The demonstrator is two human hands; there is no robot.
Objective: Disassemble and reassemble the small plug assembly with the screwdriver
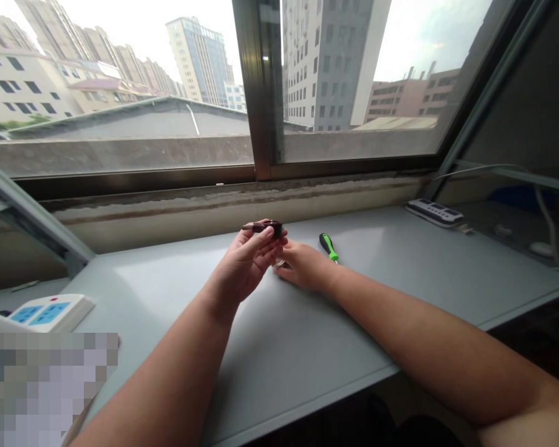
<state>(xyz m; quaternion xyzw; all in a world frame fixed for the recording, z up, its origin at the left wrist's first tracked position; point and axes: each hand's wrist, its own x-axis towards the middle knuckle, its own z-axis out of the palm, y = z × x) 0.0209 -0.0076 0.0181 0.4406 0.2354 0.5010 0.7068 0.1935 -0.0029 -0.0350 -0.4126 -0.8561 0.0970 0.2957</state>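
Note:
My left hand point(249, 254) is raised over the grey table, its thumb and fingers closed round a small dark brown, glossy object point(274, 227). A thin part of that object sticks out to the left, and a bit of green shows at its right end; its kind is unclear. Just right of it, my right hand point(307, 266) is low over the tabletop with curled fingers. Beside those fingertips is a small pale, ring-like thing point(278, 263), mostly hidden by both hands. A green and black screwdriver point(328, 246) lies behind my right wrist, its tip covered by the forearm.
The grey table point(298, 347) runs below a window with a dark frame point(259, 93). A white power strip point(434, 213) lies at the back right. At the left are a white socket block point(53, 311) and a blurred-out patch. Metal struts point(32, 211) flank the table.

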